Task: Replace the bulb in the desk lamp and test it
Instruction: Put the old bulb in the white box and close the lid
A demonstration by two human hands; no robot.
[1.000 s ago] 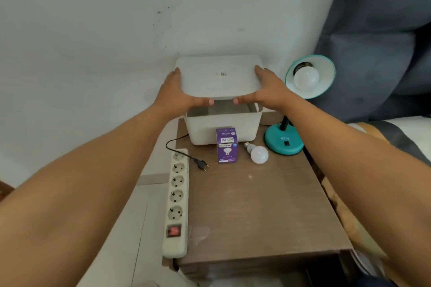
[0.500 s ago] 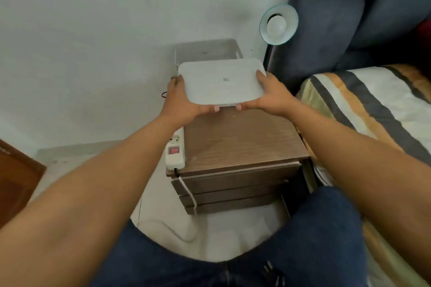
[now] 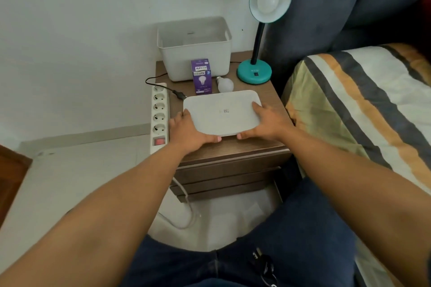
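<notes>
Along the front edge of the counter (image 3: 270,98) we hold the white lid (image 3: 221,113) flat between both hands. Our left hand (image 3: 189,131) grips its left end, thumb curled under the near rim, and our right hand (image 3: 265,122) grips its right end the same way, fingers lying over the top. Whether the lid rests on the wood or hangs just above it, we cannot tell.

Toward the back edge stands the open white bin (image 3: 194,53), close to the wall (image 3: 93,30). Just in front of it, upright, is the purple bulb box (image 3: 201,77), and a loose white bulb (image 3: 225,84) lies on its side just to the right of the box, its screw base pointing toward the bin. Both sit between the bin and the far rim of the lid.

At the back right corner we see the desk lamp (image 3: 254,72) with its teal round base, a dark bent neck, and its teal shade tilted our way with a bulb in the socket (image 3: 268,0).

Along the left edge runs a white power strip (image 3: 159,114), its red switch at the near end. A black plug (image 3: 178,94) lies free beside it, near the lid's far left corner, its cord curving back toward the bin.

To the right of the counter is a bed (image 3: 361,105) with a striped cover.
</notes>
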